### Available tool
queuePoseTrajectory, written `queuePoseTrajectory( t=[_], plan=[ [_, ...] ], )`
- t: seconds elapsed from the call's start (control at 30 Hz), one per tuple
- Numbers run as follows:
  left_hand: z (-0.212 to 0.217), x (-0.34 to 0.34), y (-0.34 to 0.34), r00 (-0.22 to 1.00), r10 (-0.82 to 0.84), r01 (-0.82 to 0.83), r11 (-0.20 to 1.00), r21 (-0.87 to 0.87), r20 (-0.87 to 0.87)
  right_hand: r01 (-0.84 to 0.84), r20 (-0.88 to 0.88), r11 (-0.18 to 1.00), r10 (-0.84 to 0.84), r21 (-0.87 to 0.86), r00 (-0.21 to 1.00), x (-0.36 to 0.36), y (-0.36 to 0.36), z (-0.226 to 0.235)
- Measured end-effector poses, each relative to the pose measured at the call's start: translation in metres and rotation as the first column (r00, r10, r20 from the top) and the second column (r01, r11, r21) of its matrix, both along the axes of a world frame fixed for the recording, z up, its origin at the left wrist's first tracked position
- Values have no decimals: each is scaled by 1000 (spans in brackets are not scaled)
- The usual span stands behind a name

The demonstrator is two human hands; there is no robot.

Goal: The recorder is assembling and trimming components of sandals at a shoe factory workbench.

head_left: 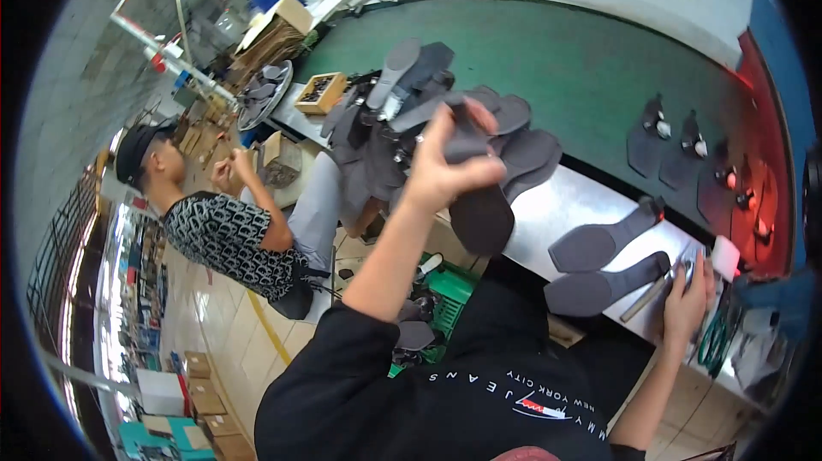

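My left hand is raised over the near edge of a big heap of dark grey shoe soles. Its fingers and thumb curl around the narrow end of one sole, whose broad end hangs below. On the metal bench top two more soles lie side by side, their narrow ends pointing right. My right hand is at the bench's right end, fingers closed by a shiny metal piece; what they hold is partly hidden. A thin stick lies beside it.
Across the green belt, several soles with small fittings stand at the right, near a red-lit opening. A seated co-worker is at the left. Below the bench sits a green crate. A wooden box of small parts stands behind.
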State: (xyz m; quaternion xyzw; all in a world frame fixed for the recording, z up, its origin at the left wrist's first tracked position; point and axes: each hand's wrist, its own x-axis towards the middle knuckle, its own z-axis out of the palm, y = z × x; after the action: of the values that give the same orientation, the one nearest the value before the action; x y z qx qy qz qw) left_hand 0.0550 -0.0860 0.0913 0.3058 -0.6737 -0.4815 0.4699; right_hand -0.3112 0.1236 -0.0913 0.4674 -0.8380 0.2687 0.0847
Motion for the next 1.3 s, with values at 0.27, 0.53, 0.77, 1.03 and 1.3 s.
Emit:
queuePoseTrajectory(
  t=[0.27, 0.53, 0.77, 1.03, 1.3],
  plan=[
    [52, 97, -140, 648, 708, -761, 620, -193, -282, -70, 16, 997, 70, 14, 997, -7, -10, -5],
    [44, 138, -187, 794, 424, -428, 899, 97, -436, -18, 139, 993, 1, 118, 990, 7, -13, 20],
    [68, 131, -191, 951, 307, -307, 920, 245, 38, -22, 0, 998, 22, 61, 1000, 2, -7, 5],
    [39, 130, -223, 318, 827, -923, 381, 46, -463, 1, 160, 988, -27, 157, 987, 9, -8, 22],
    [-17, 177, -158, 279, 846, -727, 495, -476, 455, 6, 37, 998, -9, 58, 999, -6, 0, 6]
  ],
)
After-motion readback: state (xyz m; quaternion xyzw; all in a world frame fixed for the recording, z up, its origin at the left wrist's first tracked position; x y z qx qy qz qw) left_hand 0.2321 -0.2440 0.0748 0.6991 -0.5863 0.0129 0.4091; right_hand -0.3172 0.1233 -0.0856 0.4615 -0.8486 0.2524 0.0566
